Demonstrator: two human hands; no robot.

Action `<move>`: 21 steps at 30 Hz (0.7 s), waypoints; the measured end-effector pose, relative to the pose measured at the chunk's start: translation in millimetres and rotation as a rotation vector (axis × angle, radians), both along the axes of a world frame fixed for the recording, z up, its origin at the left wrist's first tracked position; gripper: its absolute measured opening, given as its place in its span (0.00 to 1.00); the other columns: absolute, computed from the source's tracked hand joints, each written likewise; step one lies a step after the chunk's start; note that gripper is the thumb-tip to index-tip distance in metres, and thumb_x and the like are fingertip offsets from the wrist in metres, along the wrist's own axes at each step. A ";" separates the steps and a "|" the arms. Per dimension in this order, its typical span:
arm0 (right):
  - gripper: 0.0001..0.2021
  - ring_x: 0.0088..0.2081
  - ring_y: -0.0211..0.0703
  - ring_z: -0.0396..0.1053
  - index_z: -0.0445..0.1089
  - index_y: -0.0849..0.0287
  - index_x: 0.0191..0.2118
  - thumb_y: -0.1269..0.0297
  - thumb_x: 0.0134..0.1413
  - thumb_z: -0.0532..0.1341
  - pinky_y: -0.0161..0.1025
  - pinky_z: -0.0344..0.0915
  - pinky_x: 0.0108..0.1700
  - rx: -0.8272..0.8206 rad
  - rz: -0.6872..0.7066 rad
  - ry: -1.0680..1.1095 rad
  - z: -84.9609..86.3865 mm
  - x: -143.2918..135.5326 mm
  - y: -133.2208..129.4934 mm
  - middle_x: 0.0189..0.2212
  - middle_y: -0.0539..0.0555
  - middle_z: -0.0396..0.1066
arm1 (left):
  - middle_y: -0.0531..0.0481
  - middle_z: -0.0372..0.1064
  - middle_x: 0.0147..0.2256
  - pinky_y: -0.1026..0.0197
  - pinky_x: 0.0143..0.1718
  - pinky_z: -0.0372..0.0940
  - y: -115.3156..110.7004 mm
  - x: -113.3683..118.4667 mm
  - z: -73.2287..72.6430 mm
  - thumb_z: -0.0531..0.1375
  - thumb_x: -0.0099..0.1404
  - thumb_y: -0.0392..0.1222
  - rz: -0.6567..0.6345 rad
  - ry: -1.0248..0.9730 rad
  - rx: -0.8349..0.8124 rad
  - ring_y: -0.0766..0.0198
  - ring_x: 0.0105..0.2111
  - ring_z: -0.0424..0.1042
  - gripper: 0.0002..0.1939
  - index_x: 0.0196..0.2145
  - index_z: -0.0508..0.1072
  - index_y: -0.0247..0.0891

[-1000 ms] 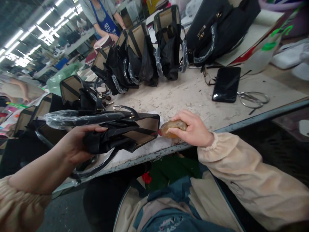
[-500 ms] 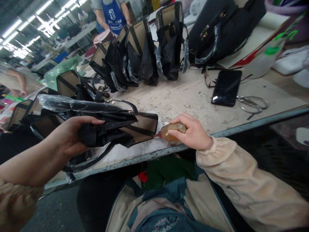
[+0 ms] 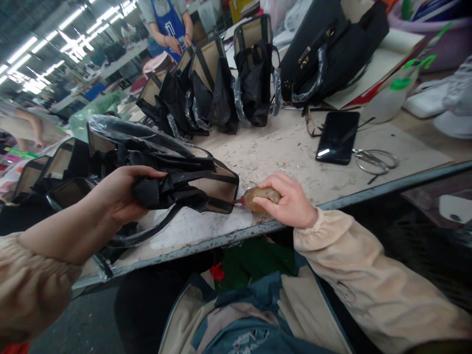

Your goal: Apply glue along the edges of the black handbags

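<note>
My left hand [image 3: 127, 194] is wrapped round the bunched black cloth of a black bag [image 3: 177, 189], which lies on its side with its tan panel facing right. Plastic film covers the bag's handle behind the hand. In my right hand [image 3: 289, 199] is a squeeze bottle [image 3: 260, 197] of amber liquid, held between thumb and fingers. Its thin red nozzle points left and reaches the lower right corner edge of the bag. White paper [image 3: 206, 226] lies under the bag.
Several black bags [image 3: 216, 83] stand along the back; more are at the left. A phone [image 3: 338, 137], scissors [image 3: 376, 160], glasses [image 3: 311, 123] and a clear bottle [image 3: 385, 101] lie or stand right. A person [image 3: 169, 29] stands beyond.
The held bag has turned slightly, its right end now tilted lower, and its film-covered handle slants more. The nozzle is now at the bag's end corner. The person beyond has brought their hands together.
</note>
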State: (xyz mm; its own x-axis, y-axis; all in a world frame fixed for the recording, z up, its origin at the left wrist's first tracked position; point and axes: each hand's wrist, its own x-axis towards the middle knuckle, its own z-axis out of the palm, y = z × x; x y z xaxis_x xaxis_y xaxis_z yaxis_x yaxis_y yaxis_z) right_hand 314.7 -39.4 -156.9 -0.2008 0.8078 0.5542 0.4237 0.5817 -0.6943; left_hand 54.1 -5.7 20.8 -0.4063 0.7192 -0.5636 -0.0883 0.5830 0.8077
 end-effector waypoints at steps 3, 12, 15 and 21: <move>0.09 0.38 0.47 0.67 0.67 0.56 0.38 0.63 0.51 0.66 0.44 0.66 0.41 0.008 0.006 0.022 -0.3 0.6 0.1 0.33 0.54 0.68 | 0.41 0.72 0.31 0.63 0.21 0.69 1.3 -0.4 -0.5 0.57 0.57 0.26 -0.154 0.041 -0.021 0.65 0.23 0.73 0.08 0.35 0.68 0.17; 0.09 0.38 0.45 0.67 0.68 0.59 0.39 0.63 0.54 0.64 0.42 0.66 0.40 0.036 0.059 -0.005 -5.8 -1.0 -1.6 0.34 0.55 0.67 | 0.44 0.72 0.22 0.62 0.19 0.71 11.7 -4.2 -5.4 0.52 0.57 0.25 -0.108 0.017 -0.068 0.61 0.19 0.73 0.09 0.30 0.72 0.28; 0.09 0.38 0.46 0.67 0.68 0.58 0.40 0.63 0.53 0.64 0.43 0.67 0.41 0.067 0.031 -0.009 -6.2 2.0 0.4 0.34 0.55 0.67 | 0.43 0.72 0.21 0.61 0.17 0.70 13.0 -4.8 -6.5 0.52 0.56 0.26 -0.122 -0.012 -0.049 0.60 0.18 0.72 0.09 0.30 0.72 0.27; 0.10 0.39 0.47 0.68 0.68 0.57 0.41 0.61 0.53 0.65 0.45 0.68 0.42 0.116 -0.075 0.002 -11.1 6.9 5.4 0.36 0.56 0.68 | 0.41 0.75 0.26 0.60 0.24 0.74 17.9 -7.1 -9.4 0.54 0.55 0.26 -0.157 -0.076 -0.036 0.59 0.23 0.76 0.09 0.32 0.73 0.24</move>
